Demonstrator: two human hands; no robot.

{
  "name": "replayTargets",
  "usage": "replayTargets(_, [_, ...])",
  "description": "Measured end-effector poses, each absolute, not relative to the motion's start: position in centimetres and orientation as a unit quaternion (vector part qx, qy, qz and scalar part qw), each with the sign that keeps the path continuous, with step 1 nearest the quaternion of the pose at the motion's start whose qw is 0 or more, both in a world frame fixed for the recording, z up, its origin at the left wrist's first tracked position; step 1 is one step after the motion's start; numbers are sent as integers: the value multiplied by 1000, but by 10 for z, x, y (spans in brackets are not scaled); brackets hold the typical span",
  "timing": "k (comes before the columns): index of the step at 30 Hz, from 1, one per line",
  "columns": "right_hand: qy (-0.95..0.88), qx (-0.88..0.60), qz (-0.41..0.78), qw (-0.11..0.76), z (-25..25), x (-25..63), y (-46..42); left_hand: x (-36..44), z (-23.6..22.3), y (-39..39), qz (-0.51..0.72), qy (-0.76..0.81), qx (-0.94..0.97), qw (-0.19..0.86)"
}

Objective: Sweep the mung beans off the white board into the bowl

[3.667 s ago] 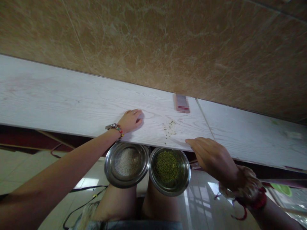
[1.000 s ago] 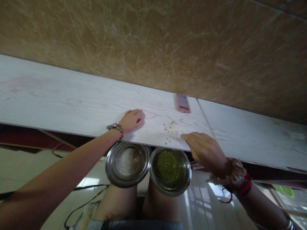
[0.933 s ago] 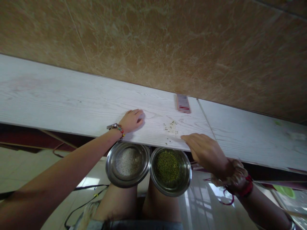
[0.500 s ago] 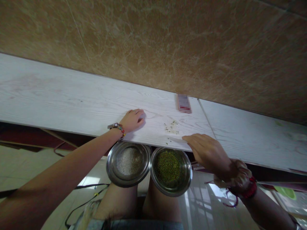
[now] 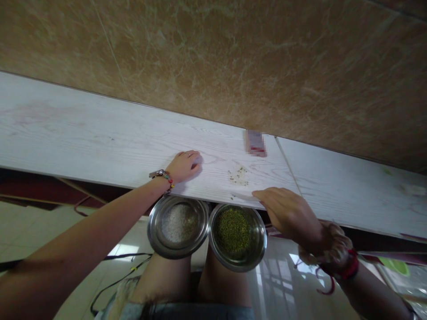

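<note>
Left hand [image 5: 183, 167] lies palm-down on the table [image 5: 116, 129], thumb apart, nothing seen in it, perhaps bracing; right hand [image 5: 285, 209] pinches a pale strip [image 5: 247, 197], too blurred to identify, aimed left towards scattered beans [image 5: 239, 174]. Just under the near edge, left bowl [image 5: 152, 235] with white grain [image 5: 178, 222] and right bowl [image 5: 262, 249] with green beans [image 5: 233, 229] sit above the thighs [image 5: 167, 278], likely for support.
</note>
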State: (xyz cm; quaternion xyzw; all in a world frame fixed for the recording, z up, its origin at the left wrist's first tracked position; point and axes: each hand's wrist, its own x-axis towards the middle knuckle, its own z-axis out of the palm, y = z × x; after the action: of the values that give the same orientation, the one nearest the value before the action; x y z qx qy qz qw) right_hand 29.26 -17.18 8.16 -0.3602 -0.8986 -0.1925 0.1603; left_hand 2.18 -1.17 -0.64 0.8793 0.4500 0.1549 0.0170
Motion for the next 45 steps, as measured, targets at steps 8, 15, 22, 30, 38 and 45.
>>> replayTargets(8, [-915,-342,-142,157,86,289,-180,22,-6,-10,152,453,878,16])
replayTargets(15, [-908,-375,-121,144,99,297,-187,21,-9,-11,168,444,880,22])
replayTargets(22, [-863,-424,-224,162,83,315,-148,21,-7,-11,158,445,881,22])
replayTargets(30, [-875,-406,-206,163,61,293,-98,21,-4,-14,134,433,891,11])
replayTargets(38, [-902,-349,-197,158,65,307,-120,22,0,-15,71,347,934,36])
replayTargets(45, [-908,-328,-201,168,73,323,-153,21,-2,-14,61,295,953,37])
